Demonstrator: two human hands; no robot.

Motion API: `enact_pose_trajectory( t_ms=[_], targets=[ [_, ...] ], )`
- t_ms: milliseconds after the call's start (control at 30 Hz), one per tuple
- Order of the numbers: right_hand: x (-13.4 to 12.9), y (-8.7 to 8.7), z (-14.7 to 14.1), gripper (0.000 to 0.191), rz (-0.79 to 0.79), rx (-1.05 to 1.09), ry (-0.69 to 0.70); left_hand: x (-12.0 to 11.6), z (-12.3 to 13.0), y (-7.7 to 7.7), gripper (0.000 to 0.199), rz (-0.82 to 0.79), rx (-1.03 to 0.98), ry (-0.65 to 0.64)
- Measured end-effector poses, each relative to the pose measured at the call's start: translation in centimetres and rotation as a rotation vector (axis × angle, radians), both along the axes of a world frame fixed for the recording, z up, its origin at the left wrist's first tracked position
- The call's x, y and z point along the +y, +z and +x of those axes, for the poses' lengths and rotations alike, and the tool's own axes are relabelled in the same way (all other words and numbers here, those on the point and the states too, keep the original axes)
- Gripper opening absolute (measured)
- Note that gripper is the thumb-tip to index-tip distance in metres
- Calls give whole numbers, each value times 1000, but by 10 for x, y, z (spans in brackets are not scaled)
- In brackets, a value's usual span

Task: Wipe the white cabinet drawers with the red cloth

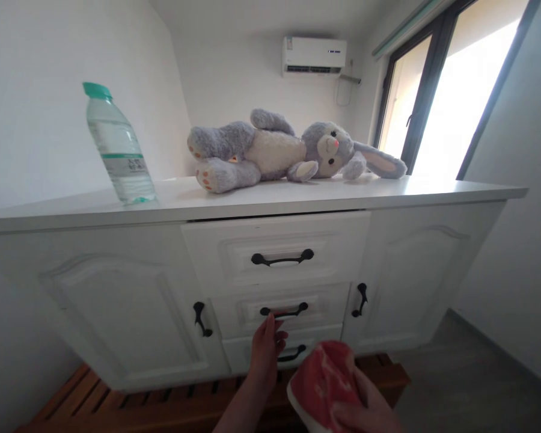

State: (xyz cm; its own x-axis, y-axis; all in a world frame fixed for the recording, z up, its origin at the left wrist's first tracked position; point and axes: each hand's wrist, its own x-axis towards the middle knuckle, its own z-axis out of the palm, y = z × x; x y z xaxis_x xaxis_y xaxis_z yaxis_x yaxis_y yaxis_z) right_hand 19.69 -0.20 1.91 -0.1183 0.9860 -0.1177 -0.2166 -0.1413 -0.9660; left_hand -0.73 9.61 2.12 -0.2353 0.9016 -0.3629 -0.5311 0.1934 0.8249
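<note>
My left hand (265, 355) reaches toward the white cabinet (117, 300), its fingertips just below the black handle of the middle drawer (284, 311) and above the bottom drawer's handle (291, 353). The fingers are slightly apart and hold nothing. My right hand (365, 409), low at the frame's bottom edge, grips a red and white cloth (324, 379). The top drawer (279, 249) sits slightly out from the cabinet face, with its handle (282, 258) free.
On the cabinet top lies a grey and white plush rabbit (279, 150) on its side, and a clear water bottle with a green cap (117, 147) stands at the left. Two cabinet doors flank the drawers. A slatted wooden base (117, 403) lies underneath. A glass door (451, 90) is at the right.
</note>
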Motion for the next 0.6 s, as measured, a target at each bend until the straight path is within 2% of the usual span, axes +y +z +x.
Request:
enact_pose_trajectory(
  t_ms=[33,100,167,200,267,300,367,467,600],
  targets=[
    [6,12,-20,67,103,-57,44,-7,-8,3,45,1,62,-33],
    [20,37,-62,47,398,-270,101,-28,-27,9,56,31,237,0],
    [40,60,-106,22,748,-564,90,-50,-48,15,65,82,434,233],
    [52,69,-129,20,932,-721,79,-58,-58,18,68,114,542,375],
    [80,82,-172,21,1279,-995,60,-66,-74,23,72,184,768,576],
    [95,85,-190,21,1436,-1093,71,-65,-81,24,73,224,872,616],
    [123,86,-219,22,1685,-1199,140,-56,-90,25,68,322,1039,594],
    [153,82,-236,20,1861,-1215,242,-35,-96,21,59,414,1163,536],
    [170,73,-218,20,1834,-1187,266,-20,-79,8,61,423,1295,511]
  ],
)
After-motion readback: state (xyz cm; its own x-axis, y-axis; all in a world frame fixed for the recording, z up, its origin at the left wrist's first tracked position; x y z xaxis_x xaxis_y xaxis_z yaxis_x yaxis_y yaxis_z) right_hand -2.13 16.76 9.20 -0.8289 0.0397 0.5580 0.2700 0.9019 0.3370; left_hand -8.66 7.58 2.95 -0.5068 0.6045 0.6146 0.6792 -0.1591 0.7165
